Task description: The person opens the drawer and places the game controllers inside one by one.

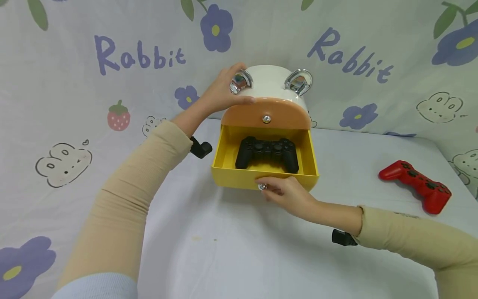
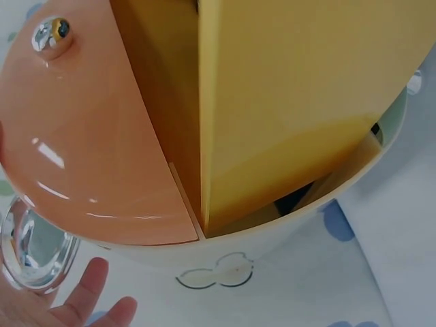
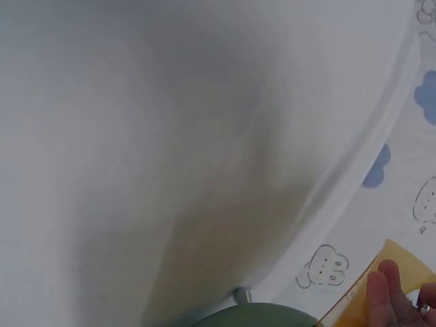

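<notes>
A small cabinet with a rounded white top (image 1: 269,83) and silver ears stands at the back of the table. Its orange drawer (image 1: 244,115) is closed, while the yellow drawer (image 1: 233,177) below is pulled out, with a black game controller (image 1: 268,148) lying inside. My left hand (image 1: 224,90) holds the cabinet at its left ear (image 1: 242,81), thumb along the orange drawer's upper edge. Two of its fingers stick out beside the ear in the left wrist view. My right hand (image 1: 293,197) pinches the yellow drawer's silver knob (image 1: 262,187).
A red game controller (image 1: 420,185) lies on the white-covered table at the right. Behind the cabinet hangs a printed cloth (image 1: 149,91) with flowers and rabbits. Low in the right wrist view, a green rounded drawer front (image 3: 255,317) shows under the yellow drawer.
</notes>
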Demonstrator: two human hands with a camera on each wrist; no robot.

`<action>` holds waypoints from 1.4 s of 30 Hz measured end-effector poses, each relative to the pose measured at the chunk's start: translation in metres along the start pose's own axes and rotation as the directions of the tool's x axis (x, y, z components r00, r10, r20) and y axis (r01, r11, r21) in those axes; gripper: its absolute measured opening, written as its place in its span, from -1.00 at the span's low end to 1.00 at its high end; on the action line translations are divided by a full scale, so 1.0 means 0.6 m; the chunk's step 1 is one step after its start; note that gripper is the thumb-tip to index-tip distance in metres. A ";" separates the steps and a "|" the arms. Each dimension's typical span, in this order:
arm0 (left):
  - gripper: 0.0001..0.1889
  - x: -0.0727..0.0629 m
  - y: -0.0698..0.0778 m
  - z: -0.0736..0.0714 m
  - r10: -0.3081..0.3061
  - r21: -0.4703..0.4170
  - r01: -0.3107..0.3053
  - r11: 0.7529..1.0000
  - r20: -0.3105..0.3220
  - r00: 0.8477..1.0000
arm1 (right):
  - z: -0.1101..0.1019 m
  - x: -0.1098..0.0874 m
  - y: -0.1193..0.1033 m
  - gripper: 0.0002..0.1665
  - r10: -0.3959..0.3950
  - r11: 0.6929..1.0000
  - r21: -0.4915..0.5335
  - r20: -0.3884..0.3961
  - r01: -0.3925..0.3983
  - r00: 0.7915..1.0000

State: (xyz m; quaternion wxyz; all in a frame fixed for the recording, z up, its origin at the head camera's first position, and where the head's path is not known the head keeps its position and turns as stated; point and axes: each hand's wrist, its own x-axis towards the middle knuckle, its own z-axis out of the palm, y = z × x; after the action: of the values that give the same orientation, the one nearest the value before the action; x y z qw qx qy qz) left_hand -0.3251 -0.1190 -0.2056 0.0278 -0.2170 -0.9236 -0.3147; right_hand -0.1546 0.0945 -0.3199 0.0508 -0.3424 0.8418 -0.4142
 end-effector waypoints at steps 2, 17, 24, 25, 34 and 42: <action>-0.10 0.000 0.000 0.000 0.002 -0.001 -0.002 1.000 -0.001 1.000 | 0.002 0.000 0.002 -0.68 -0.004 1.000 -0.009 -0.012 0.004 1.000; -0.12 0.002 -0.004 0.004 0.026 -0.006 -0.026 1.000 -0.009 1.000 | 0.019 -0.006 0.006 -0.66 0.151 0.967 0.221 -0.093 -0.127 0.984; -0.12 0.000 -0.002 0.001 0.011 0.001 -0.011 1.000 -0.007 1.000 | 0.026 -0.006 0.008 -0.67 0.178 0.937 0.322 -0.106 -0.136 0.978; -0.12 -0.001 -0.001 0.001 0.013 0.001 -0.013 1.000 -0.007 1.000 | 0.027 -0.006 0.008 -0.67 0.175 0.936 0.325 -0.110 -0.131 0.978; -0.11 0.000 -0.002 0.002 0.014 0.001 -0.014 1.000 -0.009 1.000 | 0.024 -0.002 0.013 -0.69 0.150 0.947 0.304 -0.141 -0.102 0.978; -0.10 0.001 -0.002 0.002 0.005 0.006 -0.005 1.000 -0.006 1.000 | 0.012 0.019 0.028 -0.70 0.139 0.956 0.280 -0.173 -0.087 0.975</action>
State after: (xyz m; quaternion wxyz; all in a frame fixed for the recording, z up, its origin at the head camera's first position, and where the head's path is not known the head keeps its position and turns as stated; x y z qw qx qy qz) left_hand -0.3262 -0.1191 -0.2073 0.0317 -0.2183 -0.9239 -0.3127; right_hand -0.1694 0.0897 -0.3347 0.0399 -0.2420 0.7965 -0.5527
